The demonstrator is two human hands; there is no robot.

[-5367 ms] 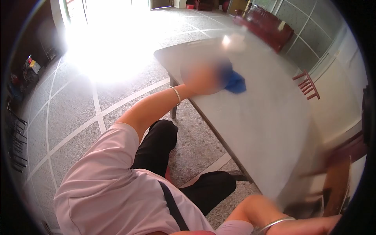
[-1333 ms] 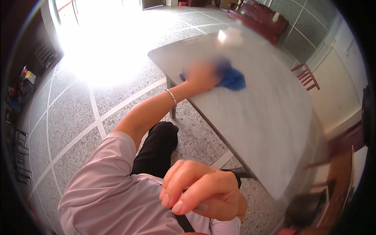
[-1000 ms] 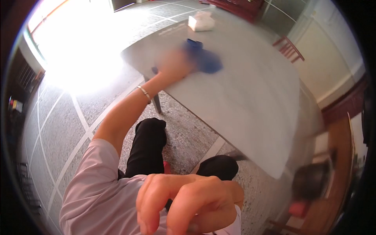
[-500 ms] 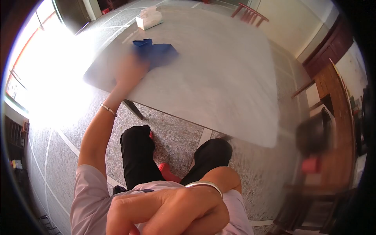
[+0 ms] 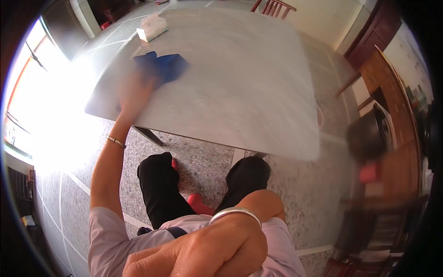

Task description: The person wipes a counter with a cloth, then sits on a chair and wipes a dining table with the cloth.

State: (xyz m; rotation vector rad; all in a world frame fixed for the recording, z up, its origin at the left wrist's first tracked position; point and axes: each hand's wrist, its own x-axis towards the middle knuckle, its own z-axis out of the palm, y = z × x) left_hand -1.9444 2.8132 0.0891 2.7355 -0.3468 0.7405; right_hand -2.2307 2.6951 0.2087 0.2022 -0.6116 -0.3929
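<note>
My left hand, a bracelet on its wrist, reaches out over the left part of the grey table. It is closed on a blue cloth that lies bunched against the tabletop. Glare and motion blur soften the fingers' outline. Close to the camera, at the bottom, my right hand is held in front of my body with its fingers curled. A silver bangle rings that wrist. The inside of the right hand is hidden.
A tissue box stands on the table beyond the cloth. A red-brown chair is behind the far edge. On the right are a wooden desk and a blurred dark round object. Bright light floods in at left.
The view has turned slightly, so the table, tissue box and cloth appear further left. My left hand still holds the cloth, whose folds have shifted. My right hand stays near my body.
</note>
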